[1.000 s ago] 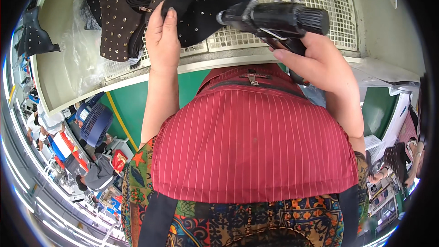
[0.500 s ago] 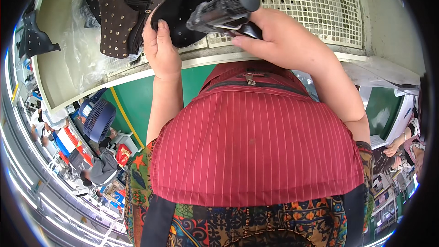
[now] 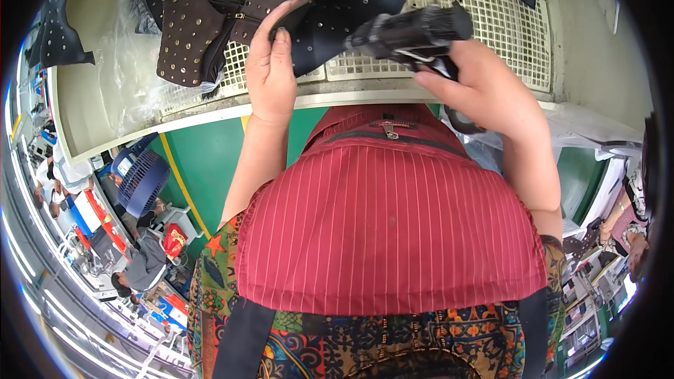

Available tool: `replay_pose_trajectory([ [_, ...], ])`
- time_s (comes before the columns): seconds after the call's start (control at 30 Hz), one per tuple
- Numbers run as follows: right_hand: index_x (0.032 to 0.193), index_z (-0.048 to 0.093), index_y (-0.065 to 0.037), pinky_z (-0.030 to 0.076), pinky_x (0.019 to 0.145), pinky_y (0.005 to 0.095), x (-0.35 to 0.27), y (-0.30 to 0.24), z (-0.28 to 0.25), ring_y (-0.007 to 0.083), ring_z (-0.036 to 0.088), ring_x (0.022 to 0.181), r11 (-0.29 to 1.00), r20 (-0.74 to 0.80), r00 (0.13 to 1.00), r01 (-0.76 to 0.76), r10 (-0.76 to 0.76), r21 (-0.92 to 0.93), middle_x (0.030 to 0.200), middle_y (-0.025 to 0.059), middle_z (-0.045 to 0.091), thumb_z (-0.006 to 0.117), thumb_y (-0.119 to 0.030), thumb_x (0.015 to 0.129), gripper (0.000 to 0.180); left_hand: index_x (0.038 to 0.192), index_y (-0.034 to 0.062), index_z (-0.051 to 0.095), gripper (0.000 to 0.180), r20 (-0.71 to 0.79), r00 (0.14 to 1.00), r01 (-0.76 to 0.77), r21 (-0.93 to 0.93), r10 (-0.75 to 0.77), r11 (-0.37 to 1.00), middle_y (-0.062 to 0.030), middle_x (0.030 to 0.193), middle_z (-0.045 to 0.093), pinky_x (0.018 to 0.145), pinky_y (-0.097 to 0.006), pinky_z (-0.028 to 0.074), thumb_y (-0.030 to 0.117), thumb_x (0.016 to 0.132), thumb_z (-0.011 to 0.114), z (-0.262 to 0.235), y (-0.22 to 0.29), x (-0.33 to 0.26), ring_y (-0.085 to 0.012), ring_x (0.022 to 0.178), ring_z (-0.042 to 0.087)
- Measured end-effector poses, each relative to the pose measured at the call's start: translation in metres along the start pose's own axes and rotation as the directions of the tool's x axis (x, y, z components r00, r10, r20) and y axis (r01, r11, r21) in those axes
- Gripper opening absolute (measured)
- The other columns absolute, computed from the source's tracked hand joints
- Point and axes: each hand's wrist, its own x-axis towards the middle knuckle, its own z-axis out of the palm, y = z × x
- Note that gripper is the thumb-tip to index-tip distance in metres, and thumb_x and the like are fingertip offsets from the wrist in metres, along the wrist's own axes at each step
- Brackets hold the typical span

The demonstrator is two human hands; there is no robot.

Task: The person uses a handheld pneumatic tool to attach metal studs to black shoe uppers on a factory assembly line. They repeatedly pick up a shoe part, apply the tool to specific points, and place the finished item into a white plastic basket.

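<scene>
My left hand (image 3: 272,77) grips the near left edge of a black studded boot upper (image 3: 365,0), its thumb along the edge. The soft piece stretches up and to the right above a pale plastic grid. Closed around the handle of a black gun-shaped tool (image 3: 414,34), my right hand (image 3: 491,84) is at the right. The tool's narrower end points left over the boot upper; I cannot tell whether they touch. Brown studded boot uppers (image 3: 188,28) lie left of my left hand, with dark fringe and a small buckle between them.
The pale grid (image 3: 505,35) lies in a shallow tray with a raised near rim (image 3: 210,118). Clear plastic wrap (image 3: 126,63) sits at its left. Another dark studded piece (image 3: 60,38) hangs beyond the left wall. A blue fan (image 3: 144,182) and co-workers are lower left; another person is at far right.
Both hands have moved right, the right one further and slightly down with the tool. The black boot upper now stretches further across to the right.
</scene>
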Motion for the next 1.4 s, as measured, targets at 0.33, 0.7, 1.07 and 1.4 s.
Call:
replay_pose_trajectory([
  [0.33, 0.09, 0.059, 0.005, 0.045, 0.063, 0.0395, -0.015, 0.011, -0.001, 0.0334, 0.057, 0.067, 0.997, -0.216, 0.976, -0.016, -0.001, -0.078, 0.073, 0.0202, 0.059, 0.066, -0.022, 0.081, 0.03, 0.119, 0.0043, 0.058, 0.029, 0.111, 0.986, 0.115, 0.063, -0.121, 0.991, -0.0143, 0.103, 0.066, 0.086, -0.03, 0.046, 0.014, 0.094, 0.047, 0.016, 0.008, 0.031, -0.0201, 0.095, 0.062],
  [0.7, 0.098, 0.062, 0.004, 0.048, 0.065, 0.0356, -0.044, -0.005, -0.016, 0.0262, 0.058, 0.066, 0.999, -0.504, 0.863, -0.007, 0.024, 0.037, 0.076, 0.0173, 0.064, 0.066, -0.016, 0.082, 0.026, 0.119, 0.0054, 0.058, 0.032, 0.215, 0.957, 0.142, 0.232, -0.193, 0.962, -0.0191, 0.105, 0.064, 0.087, -0.036, 0.046, 0.02, 0.093, 0.045, 0.018, 0.015, 0.049, -0.0329, 0.099, 0.061],
  [1.07, 0.105, 0.061, 0.0, 0.048, 0.073, 0.0327, -0.051, -0.007, -0.008, 0.0204, 0.059, 0.076, 0.99, -0.313, 0.939, -0.136, 0.142, 0.04, 0.087, 0.0129, 0.064, 0.065, -0.012, 0.082, 0.025, 0.119, 0.0057, 0.057, 0.033, 0.237, 0.952, 0.109, 0.333, -0.195, 0.937, -0.0204, 0.104, 0.065, 0.086, -0.037, 0.046, 0.022, 0.093, 0.046, 0.017, 0.017, 0.063, -0.0349, 0.098, 0.061],
  [1.4, 0.113, 0.055, 0.001, 0.049, 0.065, 0.0284, -0.046, 0.112, -0.021, 0.0162, 0.061, 0.071, 0.834, -0.374, 0.745, -0.494, 0.552, 0.246, 0.084, 0.0088, 0.067, 0.061, -0.027, 0.085, 0.04, 0.111, 0.0003, 0.059, 0.024, 0.409, 0.9, -0.33, 0.421, 0.148, 0.845, -0.0171, 0.095, 0.065, 0.08, -0.033, 0.047, 0.013, 0.092, 0.05, -0.029, 0.081, 0.094, -0.0308, 0.088, 0.062],
])
